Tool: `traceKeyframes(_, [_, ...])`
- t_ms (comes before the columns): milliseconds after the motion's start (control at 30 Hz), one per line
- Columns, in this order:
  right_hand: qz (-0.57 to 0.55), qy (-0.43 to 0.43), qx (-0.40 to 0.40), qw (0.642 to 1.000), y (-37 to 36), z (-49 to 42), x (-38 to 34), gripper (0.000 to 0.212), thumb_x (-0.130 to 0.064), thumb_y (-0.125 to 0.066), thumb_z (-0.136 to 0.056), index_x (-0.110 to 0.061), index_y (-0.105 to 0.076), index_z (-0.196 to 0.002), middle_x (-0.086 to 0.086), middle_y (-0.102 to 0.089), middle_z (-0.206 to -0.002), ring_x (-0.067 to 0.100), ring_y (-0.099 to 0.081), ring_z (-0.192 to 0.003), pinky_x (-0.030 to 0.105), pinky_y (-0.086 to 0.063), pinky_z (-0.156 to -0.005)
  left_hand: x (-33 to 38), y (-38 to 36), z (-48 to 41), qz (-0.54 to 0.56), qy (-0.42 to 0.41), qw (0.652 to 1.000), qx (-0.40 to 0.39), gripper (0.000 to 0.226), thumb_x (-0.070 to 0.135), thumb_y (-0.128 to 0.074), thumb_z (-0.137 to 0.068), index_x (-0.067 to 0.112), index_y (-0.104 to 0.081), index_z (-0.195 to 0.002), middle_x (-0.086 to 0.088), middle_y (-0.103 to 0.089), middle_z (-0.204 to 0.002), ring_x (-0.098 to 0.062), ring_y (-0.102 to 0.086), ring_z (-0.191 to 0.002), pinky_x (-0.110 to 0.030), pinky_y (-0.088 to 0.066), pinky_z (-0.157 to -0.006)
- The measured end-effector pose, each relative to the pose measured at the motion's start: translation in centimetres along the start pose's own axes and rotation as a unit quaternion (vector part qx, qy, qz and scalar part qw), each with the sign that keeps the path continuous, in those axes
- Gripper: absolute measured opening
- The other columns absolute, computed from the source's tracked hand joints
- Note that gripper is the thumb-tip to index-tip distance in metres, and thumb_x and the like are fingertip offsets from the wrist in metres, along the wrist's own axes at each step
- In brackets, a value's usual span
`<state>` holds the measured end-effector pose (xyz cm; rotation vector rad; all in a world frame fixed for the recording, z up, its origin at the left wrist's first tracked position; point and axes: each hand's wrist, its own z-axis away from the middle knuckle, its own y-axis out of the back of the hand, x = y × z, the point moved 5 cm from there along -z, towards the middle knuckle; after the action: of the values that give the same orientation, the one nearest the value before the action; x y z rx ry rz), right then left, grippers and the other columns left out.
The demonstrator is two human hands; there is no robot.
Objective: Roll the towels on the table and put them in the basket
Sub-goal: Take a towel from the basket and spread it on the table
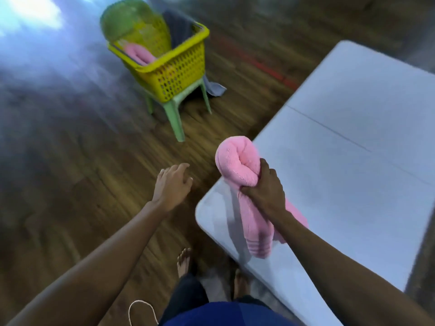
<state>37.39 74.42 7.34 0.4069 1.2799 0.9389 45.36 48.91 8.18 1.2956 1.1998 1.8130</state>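
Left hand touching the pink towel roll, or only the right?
Apart. The head view shows bare floor between the left hand and the rolled pink towel; only the right hand grips it.

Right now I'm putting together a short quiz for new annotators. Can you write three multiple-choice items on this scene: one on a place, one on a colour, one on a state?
1. Where does the yellow basket stand?
A. on a shelf
B. on a green plastic chair
C. hanging from a hook

2. What colour is the rolled towel that the right hand grips?
A. pink
B. white
C. orange

3. What is the left hand doing?
A. gripping a towel
B. open, holding nothing
C. clenched in a fist

Answers:
1 B: green chair legs show under the basket.
2 A: the roll is pink from end to end.
3 B: its fingers are spread loosely in the air, with nothing in them.
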Motion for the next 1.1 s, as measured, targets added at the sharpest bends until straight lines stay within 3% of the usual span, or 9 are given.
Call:
traceKeyframes(100, [0.001,0.057,-0.016,0.998,-3.0,-1.6,-6.6,0.086,-0.045,-0.076,-0.072,-0.031,-0.029,-0.143,0.007,-0.052,-0.126,0.027,-0.056,-0.105,0.047,-0.052,-0.086,-6.1,4.4,-0.3,0.014,0.049,0.998,0.033,0.041,0.029,-0.058,-0.090,0.018,-0.056,-0.130,-0.006,-0.065,-0.116,-0.028,-0.059,-0.112,-0.044,-0.043,-0.101])
traceKeyframes(267, [-0.040,0.156,-0.027,0.987,-9.9,-4.5,-18.2,0.085,-0.069,-0.072,-0.062,-0.042,-0.035,-0.134,-0.014,-0.059,-0.117,0.012,-0.062,-0.096,0.036,-0.059,-0.077,-16.2,11.1,-2.5,0.003,0.095,0.993,0.065,0.033,0.027,-0.057,-0.089,0.019,-0.062,-0.121,-0.005,-0.066,-0.110,-0.027,-0.061,-0.105,-0.042,-0.045,-0.095])
traceKeyframes(367, [-0.039,0.174,-0.024,0.984,-12.8,-5.6,-24.6,0.081,-0.065,-0.072,-0.062,-0.039,-0.040,-0.132,-0.013,-0.061,-0.115,0.010,-0.061,-0.094,0.033,-0.058,-0.077,-21.5,14.5,-4.4,0.006,0.098,0.993,0.067,0.030,0.027,-0.057,-0.090,0.019,-0.064,-0.118,-0.005,-0.067,-0.110,-0.026,-0.062,-0.104,-0.041,-0.046,-0.094])
traceKeyframes(633, [-0.110,0.143,0.024,0.983,-17.1,-10.6,-35.0,0.078,-0.043,-0.081,-0.061,-0.036,-0.046,-0.130,-0.017,-0.061,-0.112,0.004,-0.060,-0.091,0.022,-0.052,-0.073,-28.7,20.4,-13.2,0.035,0.046,0.997,0.060,0.029,0.024,-0.057,-0.090,0.019,-0.065,-0.118,-0.001,-0.066,-0.110,-0.021,-0.062,-0.101,-0.042,-0.046,-0.096])
traceKeyframes(833, [-0.115,0.094,0.059,0.987,-19.9,-17.5,-38.9,0.079,-0.046,-0.081,-0.057,-0.040,-0.045,-0.127,-0.019,-0.059,-0.111,0.005,-0.058,-0.092,0.027,-0.046,-0.074,-30.6,21.8,-23.6,0.048,0.000,0.998,0.041,0.028,0.025,-0.057,-0.089,0.022,-0.066,-0.116,0.001,-0.066,-0.110,-0.022,-0.061,-0.103,-0.042,-0.046,-0.097])
traceKeyframes(933, [-0.142,0.065,0.078,0.985,-20.4,-23.0,-41.0,0.072,-0.046,-0.080,-0.060,-0.045,-0.045,-0.123,-0.021,-0.062,-0.111,0.001,-0.060,-0.092,0.027,-0.051,-0.077,-32.1,22.8,-30.6,0.043,-0.013,0.998,0.034,0.029,0.026,-0.057,-0.090,0.023,-0.065,-0.117,0.001,-0.066,-0.110,-0.022,-0.060,-0.105,-0.041,-0.045,-0.097])
traceKeyframes(1100, [-0.165,0.028,0.094,0.981,-20.4,-32.8,-45.6,0.075,-0.041,-0.083,-0.059,-0.037,-0.049,-0.125,-0.017,-0.061,-0.109,-0.003,-0.056,-0.087,0.014,-0.041,-0.068,-34.8,24.6,-42.9,0.024,-0.021,0.999,0.000,0.029,0.029,-0.056,-0.089,0.026,-0.065,-0.116,0.003,-0.065,-0.109,-0.022,-0.060,-0.105,-0.038,-0.046,-0.094])
